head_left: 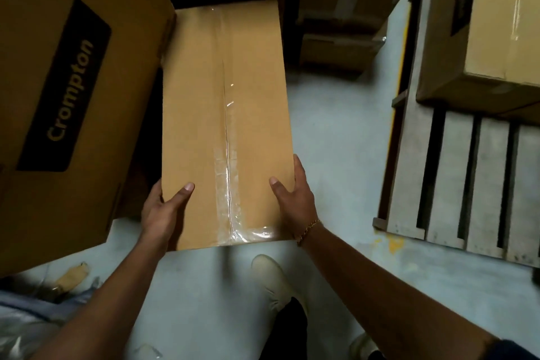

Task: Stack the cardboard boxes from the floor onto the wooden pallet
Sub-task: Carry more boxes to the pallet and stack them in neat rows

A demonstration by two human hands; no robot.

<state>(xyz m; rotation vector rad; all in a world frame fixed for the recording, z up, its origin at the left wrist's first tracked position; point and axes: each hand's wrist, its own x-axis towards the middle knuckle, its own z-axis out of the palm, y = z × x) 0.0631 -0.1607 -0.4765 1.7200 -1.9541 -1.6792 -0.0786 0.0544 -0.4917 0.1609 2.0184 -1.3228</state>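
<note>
A long, taped cardboard box (225,114) lies in front of me, its near end over the pale floor. My left hand (163,213) grips its near left edge, thumb on top. My right hand (295,199) grips the near right edge, thumb on top and fingers along the side. The wooden pallet (455,184) lies at the right, its grey slats showing. One cardboard box (491,38) stands on the pallet's far part.
A large box printed "Crompton" (67,96) crowds the left, touching the held box. More boxes (342,18) stand in the dark at the back. My light shoe (274,280) is below the box. Bare floor (336,132) separates the box from the pallet.
</note>
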